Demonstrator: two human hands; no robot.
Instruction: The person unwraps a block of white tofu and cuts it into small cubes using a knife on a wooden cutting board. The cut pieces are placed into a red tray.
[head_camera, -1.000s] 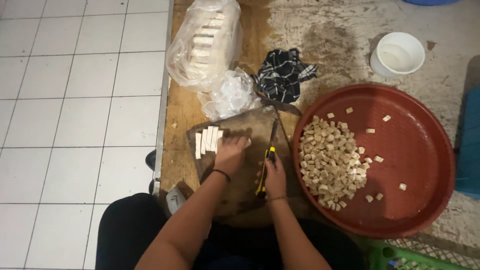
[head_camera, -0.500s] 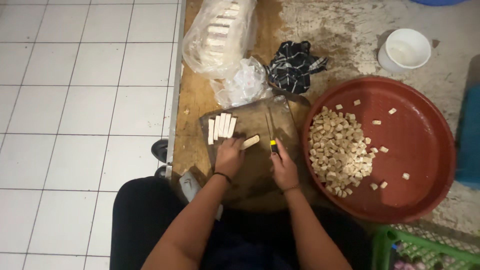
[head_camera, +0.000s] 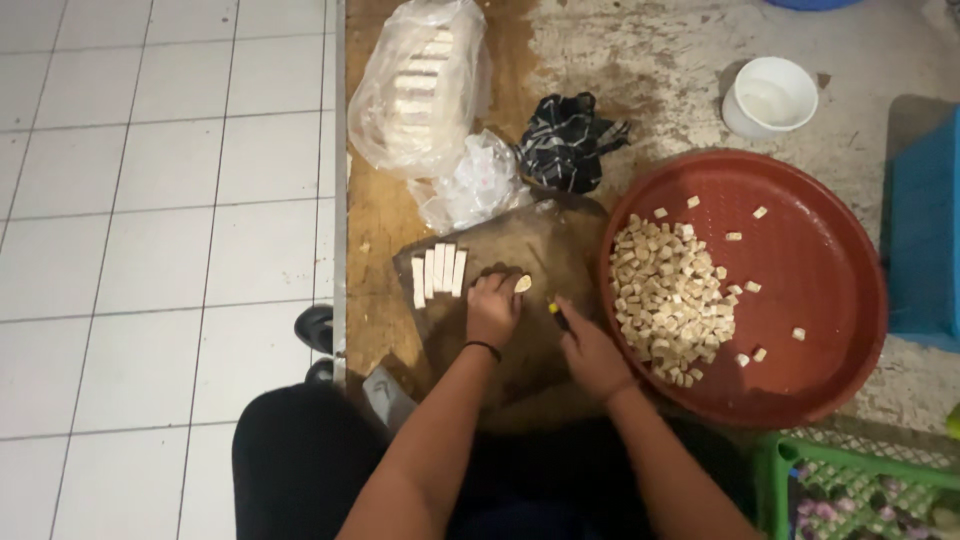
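My left hand (head_camera: 492, 309) rests on a dark wooden cutting board (head_camera: 520, 255) and pins a pale strip (head_camera: 523, 284) under its fingertips. Just left of it lie several more pale strips (head_camera: 438, 272) in a row. My right hand (head_camera: 592, 352) grips a knife with a yellow-and-black handle (head_camera: 554, 311); the blade is hidden behind the hand. A big red round tray (head_camera: 820, 260) to the right holds a heap of small pale cubes (head_camera: 668, 295).
A clear plastic bag of pale blocks (head_camera: 420, 85) and a crumpled clear bag (head_camera: 470, 185) lie beyond the board, beside a black cloth (head_camera: 570, 140). A white bowl (head_camera: 770, 97) stands far right. A green crate (head_camera: 860, 490) sits near right. White tiled floor (head_camera: 150, 200) lies left.
The view has shifted, so everything sits further right. My right hand has drawn back toward me with the knife, and one strip now lies under my left fingertips, apart from the row.
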